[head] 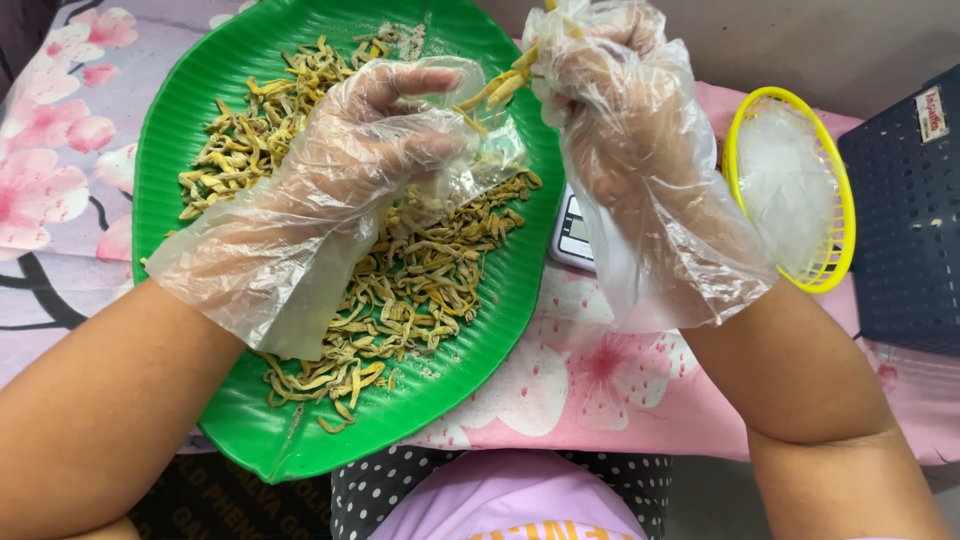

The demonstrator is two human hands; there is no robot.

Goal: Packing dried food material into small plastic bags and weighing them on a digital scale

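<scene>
Right now a small bunch of yellow strips [500, 88] sits pinched between the two gloved hands, near twelve o'clock in the view, above the far edge of the green leaf-shaped tray [200, 100]. The right hand [640, 150] is closed into a fist around the upper ends of those strips, its loose clear plastic glove bunched over the knuckles. The left hand [350, 170] is at about ten o'clock from centre, fingers curled inward with the thumb and forefinger narrowed toward the lower ends of the same strips; whether the fingertips actually touch them is hidden by the crumpled glove film.

Below the hands, the tray holds a spread heap of dried yellow-green shreds [420, 290], thickest from the centre toward six o'clock and again toward eleven o'clock under the left wrist. The tray rests on a pink floral cloth [580, 390] that covers the surface.

At about three o'clock from the tray, partly hidden behind the right wrist, a small white digital scale [572, 235] lies on the cloth. Farther toward three o'clock stands a yellow oval plastic basket [835, 255] with clear film inside it, and just beyond it, at the frame's edge, a dark blue perforated crate [905, 210].
</scene>
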